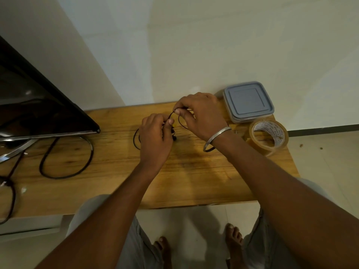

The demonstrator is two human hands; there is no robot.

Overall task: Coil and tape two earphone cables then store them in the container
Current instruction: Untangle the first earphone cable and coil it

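A thin black earphone cable (pixel 136 139) runs between my two hands above the wooden table (pixel 116 183). My left hand (pixel 155 136) pinches it between thumb and fingers, and a loop hangs out to the left of that hand. My right hand (pixel 200 113) pinches the same cable a little farther back, near the far edge. Small earbuds dangle just right of my left hand. A clear square container (pixel 248 101) with a grey-blue lid stands shut at the back right. In front of it a roll of brown tape (pixel 269 136) lies on the table.
A black monitor (pixel 38 105) on a metal stand fills the left side, with a thick black cable (pixel 68 158) looped on the table below it. The table ends at a white wall behind and drops to a tiled floor on the right.
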